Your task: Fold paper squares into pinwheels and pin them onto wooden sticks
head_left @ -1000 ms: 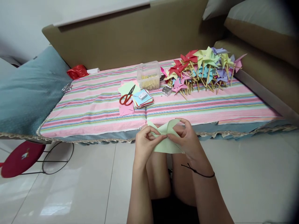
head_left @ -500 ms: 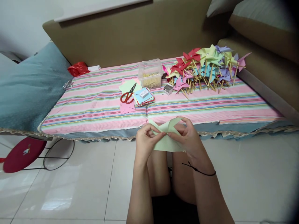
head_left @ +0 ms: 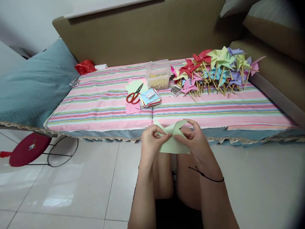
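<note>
Above my knees, a pale green pinwheel paper (head_left: 172, 146) is held between both hands, its upper corners curled in toward the middle. My left hand (head_left: 152, 143) is closed on its left part, the thumb pressing near the centre. My right hand (head_left: 194, 141) grips the right part, with its thumb also near the centre and fingers behind a curled flap. Beyond them lie red-handled scissors (head_left: 133, 97) and a stack of coloured paper squares (head_left: 152, 101) with a small white box (head_left: 150, 94) on top.
On the striped sofa cover (head_left: 100, 105) stand a clear tub of sticks (head_left: 158, 78), a small box of metal pins (head_left: 175, 91) and a pile of finished pinwheels (head_left: 214, 71). A red plastic bag (head_left: 85, 67) lies at the back left. A dark red stool (head_left: 30, 149) stands on the floor.
My thumbs have moved slightly apart at the paper's centre, while both hands keep hold. The whole view has shifted a little, so the sofa things appear farther right.
</note>
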Motion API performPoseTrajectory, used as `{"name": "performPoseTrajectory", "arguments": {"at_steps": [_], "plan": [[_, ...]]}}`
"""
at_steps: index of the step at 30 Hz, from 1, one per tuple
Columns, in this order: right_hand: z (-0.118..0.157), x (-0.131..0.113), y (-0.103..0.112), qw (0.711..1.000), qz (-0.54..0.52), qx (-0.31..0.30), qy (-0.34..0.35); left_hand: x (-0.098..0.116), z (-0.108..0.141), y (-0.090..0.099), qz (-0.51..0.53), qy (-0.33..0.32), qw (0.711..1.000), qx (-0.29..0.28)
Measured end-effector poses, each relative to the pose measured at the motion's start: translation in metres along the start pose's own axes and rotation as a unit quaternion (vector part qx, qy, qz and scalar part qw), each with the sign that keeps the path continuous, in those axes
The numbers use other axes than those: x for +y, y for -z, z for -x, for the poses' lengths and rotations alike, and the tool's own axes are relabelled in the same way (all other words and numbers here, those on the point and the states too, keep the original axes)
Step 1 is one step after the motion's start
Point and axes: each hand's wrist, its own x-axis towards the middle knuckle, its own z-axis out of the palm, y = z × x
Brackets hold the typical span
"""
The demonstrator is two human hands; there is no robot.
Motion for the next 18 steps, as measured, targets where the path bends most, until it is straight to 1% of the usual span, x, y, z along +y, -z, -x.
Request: {"name": "performPoseTrajectory", "arguments": {"at_steps": [2, 4, 7, 9, 11, 14, 18], "plan": [[0.000, -0.001, -0.002, 1.000, 0.010, 0.017, 0.014, 0.000, 0.000, -0.001, 0.003, -0.002, 1.000, -0.007], [0.001, -0.001, -0.003, 0.999, 0.018, 0.022, 0.017, 0.001, 0.001, -0.002, 0.032, -0.006, 0.999, -0.016], [0.001, -0.001, -0.003, 0.999, 0.025, 0.031, 0.017, 0.004, 0.001, -0.004, 0.132, -0.005, 0.991, -0.030], [0.000, -0.002, -0.001, 0.999, 0.028, 0.038, 0.017, 0.006, 0.002, -0.005, 0.185, 0.015, 0.982, -0.034], [0.000, -0.002, 0.001, 0.999, 0.033, 0.034, 0.014, 0.008, 0.002, -0.004, 0.191, 0.046, 0.980, -0.044], [0.001, 0.000, 0.003, 0.998, 0.052, 0.018, 0.015, 0.009, 0.004, -0.003, 0.173, 0.092, 0.979, -0.062], [0.003, 0.000, 0.003, 0.997, 0.071, 0.008, 0.015, 0.010, 0.005, -0.005, 0.177, 0.116, 0.976, -0.041]]}}
